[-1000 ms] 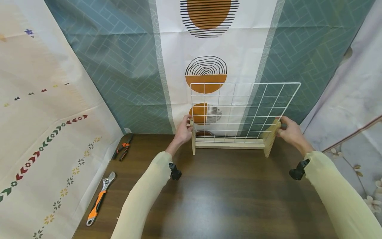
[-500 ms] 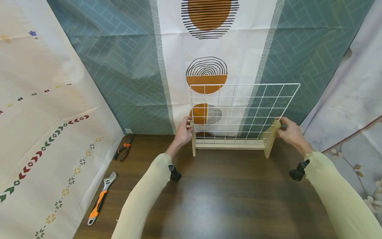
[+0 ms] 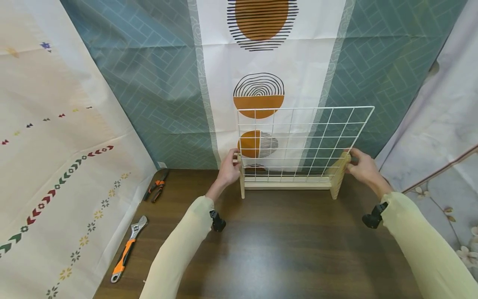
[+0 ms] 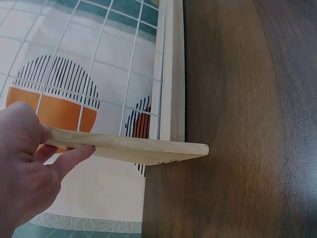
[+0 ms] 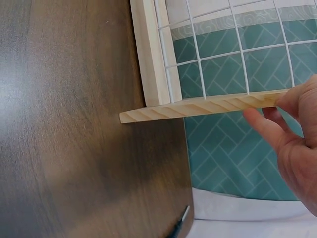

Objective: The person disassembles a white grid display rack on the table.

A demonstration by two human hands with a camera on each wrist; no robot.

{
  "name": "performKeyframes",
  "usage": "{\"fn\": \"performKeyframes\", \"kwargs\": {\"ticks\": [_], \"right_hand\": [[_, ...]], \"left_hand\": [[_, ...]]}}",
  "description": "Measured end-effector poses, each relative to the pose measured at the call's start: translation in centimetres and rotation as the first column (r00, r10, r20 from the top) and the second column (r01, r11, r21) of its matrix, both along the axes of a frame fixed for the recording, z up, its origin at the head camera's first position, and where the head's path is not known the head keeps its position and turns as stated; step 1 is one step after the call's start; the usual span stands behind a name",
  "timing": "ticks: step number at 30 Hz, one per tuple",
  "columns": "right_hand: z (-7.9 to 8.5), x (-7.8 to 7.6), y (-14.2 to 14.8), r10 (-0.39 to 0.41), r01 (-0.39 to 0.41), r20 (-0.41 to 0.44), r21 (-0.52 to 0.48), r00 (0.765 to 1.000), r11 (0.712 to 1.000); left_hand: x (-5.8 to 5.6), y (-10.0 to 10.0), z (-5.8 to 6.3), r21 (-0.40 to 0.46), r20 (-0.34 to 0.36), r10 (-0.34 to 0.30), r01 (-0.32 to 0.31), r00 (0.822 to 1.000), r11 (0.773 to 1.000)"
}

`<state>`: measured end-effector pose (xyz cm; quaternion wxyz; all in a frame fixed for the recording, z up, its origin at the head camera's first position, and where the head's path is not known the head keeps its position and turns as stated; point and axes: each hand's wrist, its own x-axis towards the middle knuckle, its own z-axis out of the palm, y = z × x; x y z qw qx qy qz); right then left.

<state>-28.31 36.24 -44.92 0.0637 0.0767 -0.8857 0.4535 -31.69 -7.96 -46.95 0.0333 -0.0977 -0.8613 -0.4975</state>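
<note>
A white wire grid (image 3: 306, 108) stands upright between two pale wooden end boards, joined low down by a wooden crossbar (image 3: 287, 187). My left hand (image 3: 228, 169) pinches the upper part of the left end board (image 4: 143, 146), thumb on its outer side. On the other side my right hand (image 3: 364, 167) pinches the upper part of the right end board (image 5: 208, 105). Small screw heads (image 4: 168, 161) show low on the left board's outer face. The grid's bottom wire runs along the crossbar. Some fingers of both hands are hidden behind the boards.
The rack stands near the back edge of the brown table (image 3: 284, 249), before a patterned cloth (image 3: 168, 104). An adjustable wrench (image 3: 128, 249) and orange-and-black pliers (image 3: 157, 187) lie at the left. A thin dark tool with a metal tip (image 5: 179, 224) lies near the right edge.
The rack sits very slightly nearer to me, and the head view has shifted a little. Both hands keep their hold on the end boards.
</note>
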Motion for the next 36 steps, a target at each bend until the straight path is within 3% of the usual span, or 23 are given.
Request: {"fn": "performKeyframes", "kwargs": {"ticks": [4,13,25,36], "right_hand": [[0.0,0.2,-0.1,-0.012,0.012,-0.011,0.025,1.0,1.0],[0.2,0.4,-0.3,-0.026,0.023,0.049,0.058,0.998,0.998],[0.1,0.4,-0.3,-0.026,0.023,0.039,0.064,0.999,0.998],[0.0,0.5,-0.6,-0.019,0.018,0.036,0.042,0.999,0.999]], "left_hand": [[0.3,-0.1,0.0,0.017,0.005,-0.004,0.004,1.0,1.0],[0.9,-0.3,-0.2,-0.002,-0.017,-0.015,0.015,1.0,1.0],[1.4,-0.3,-0.6,-0.007,-0.017,0.017,-0.017,1.0,1.0],[2.1,-0.7,-0.6,-0.032,-0.087,0.035,-0.038,0.996,0.999]]}}
